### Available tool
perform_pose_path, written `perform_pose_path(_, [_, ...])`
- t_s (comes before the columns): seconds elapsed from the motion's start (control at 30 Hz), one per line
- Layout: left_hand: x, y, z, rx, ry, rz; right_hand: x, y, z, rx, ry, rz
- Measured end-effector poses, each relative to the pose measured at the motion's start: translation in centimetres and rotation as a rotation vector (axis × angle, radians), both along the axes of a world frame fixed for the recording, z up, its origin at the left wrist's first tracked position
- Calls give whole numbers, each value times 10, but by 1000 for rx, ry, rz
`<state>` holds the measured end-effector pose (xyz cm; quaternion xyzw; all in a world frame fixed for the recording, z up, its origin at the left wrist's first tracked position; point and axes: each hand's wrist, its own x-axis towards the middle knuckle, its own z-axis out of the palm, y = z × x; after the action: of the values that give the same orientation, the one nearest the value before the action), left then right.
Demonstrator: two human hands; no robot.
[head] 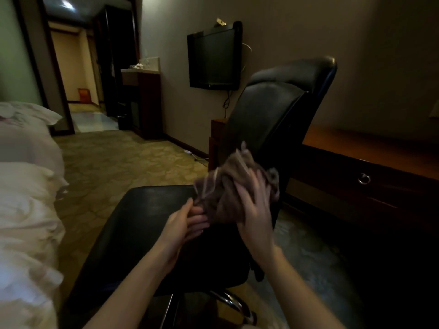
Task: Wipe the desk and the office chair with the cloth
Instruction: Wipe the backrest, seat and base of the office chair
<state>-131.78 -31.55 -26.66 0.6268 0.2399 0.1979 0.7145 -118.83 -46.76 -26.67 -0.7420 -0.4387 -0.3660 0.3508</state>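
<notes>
Cloth [225, 186], bunched just above the office chair [268, 115] seat: your left hand [187, 222] pinches its lower edge, your right hand [255, 207] lies spread over it; a loose bunch may slip, skipping patches.

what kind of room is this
Most likely a hotel room: a bed with white bedding on the left, a TV mounted on the wall, and a wooden desk with a black chair.
</notes>
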Motion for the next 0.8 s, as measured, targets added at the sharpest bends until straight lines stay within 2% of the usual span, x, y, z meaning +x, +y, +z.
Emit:
perform_pose_path(0.13, [-8, 20, -21, -55, 127, -27, -6, 0, -58, 0, 82, 88])
perform_pose_path(0.2, [-9, 29, -34, 56, 171, -6, -5, -8, -62, 63, 108, 136])
perform_pose_path(0.27, [-13, 36, -54, 398, 291, -68, -1, -21, -51, 171, 165, 96])
perform_pose_path(0.37, [-21, 41, -90, 961, 657, -336, 18, -36, -29, 370, 277, 25])
perform_pose_path(0.43, [-21, 42, -104, 1193, 744, -388, 37, -39, -18, 464, 340, -39])
perform_pose_path(0.5, [-16, 42, -105, 1234, 703, -358, 49, -36, -10, 470, 510, -28])
perform_pose_path(0.57, [-11, 42, -100, 1225, 687, -370, 58, -31, -12, 385, 649, 6])
perform_pose_path(0.8, [6, 48, -87, 1086, 720, -340, 47, -33, -16, 242, 564, -127])
